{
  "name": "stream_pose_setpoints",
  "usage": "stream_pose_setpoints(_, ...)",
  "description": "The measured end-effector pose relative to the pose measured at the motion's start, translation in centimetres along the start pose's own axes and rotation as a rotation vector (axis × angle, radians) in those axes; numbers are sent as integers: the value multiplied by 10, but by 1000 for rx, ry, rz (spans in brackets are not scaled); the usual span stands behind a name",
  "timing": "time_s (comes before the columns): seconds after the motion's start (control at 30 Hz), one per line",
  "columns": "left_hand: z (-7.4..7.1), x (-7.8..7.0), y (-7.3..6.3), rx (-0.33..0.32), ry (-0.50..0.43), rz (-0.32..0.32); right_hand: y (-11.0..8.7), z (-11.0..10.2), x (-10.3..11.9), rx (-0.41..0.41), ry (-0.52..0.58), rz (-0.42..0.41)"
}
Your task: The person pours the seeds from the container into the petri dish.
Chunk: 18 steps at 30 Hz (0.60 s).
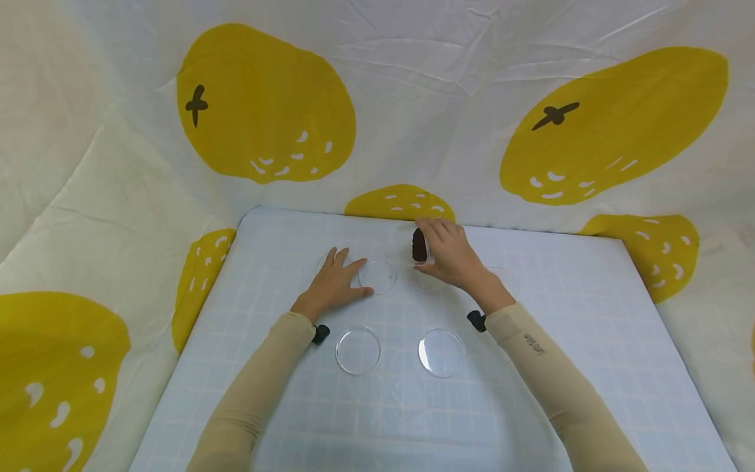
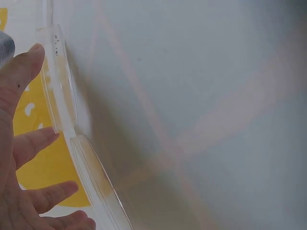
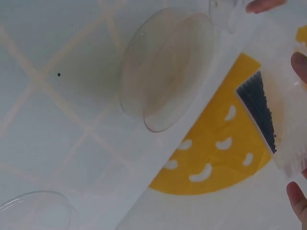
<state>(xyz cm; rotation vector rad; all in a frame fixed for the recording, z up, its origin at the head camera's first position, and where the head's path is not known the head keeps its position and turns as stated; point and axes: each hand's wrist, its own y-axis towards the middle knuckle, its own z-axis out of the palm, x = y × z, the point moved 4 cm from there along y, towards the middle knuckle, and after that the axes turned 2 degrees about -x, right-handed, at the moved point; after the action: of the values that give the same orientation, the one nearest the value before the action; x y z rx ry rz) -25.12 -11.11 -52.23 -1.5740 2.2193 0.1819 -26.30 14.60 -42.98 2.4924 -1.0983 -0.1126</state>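
Observation:
My right hand (image 1: 453, 254) grips a clear container of dark grains (image 1: 419, 246) near the table's back edge. In the right wrist view the container (image 3: 280, 122) is tilted, its grains banked against one side, with fingertips at both ends. My left hand (image 1: 337, 280) has its fingers spread beside a clear round petri dish (image 1: 378, 278). Seen from the left wrist, the thumb lies at the rim of this dish (image 2: 60, 81), which has a few dark specks inside. Another clear dish (image 2: 103, 184) stands near the lower fingers. Below my right hand is a clear dish with its lid askew (image 3: 168, 72).
Two clear dishes stand nearer the front, one on the left (image 1: 358, 351) and one on the right (image 1: 441, 353). A dark speck (image 3: 59, 74) lies on the checked tablecloth (image 1: 377, 419). A white curtain with yellow fruit prints (image 1: 425, 78) rises behind the table.

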Motion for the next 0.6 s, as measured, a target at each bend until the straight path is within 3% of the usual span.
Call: stream_pose_setpoints(0.6,0,-1,-1,-9,10,-2,11,17,20,60,-70,-104)
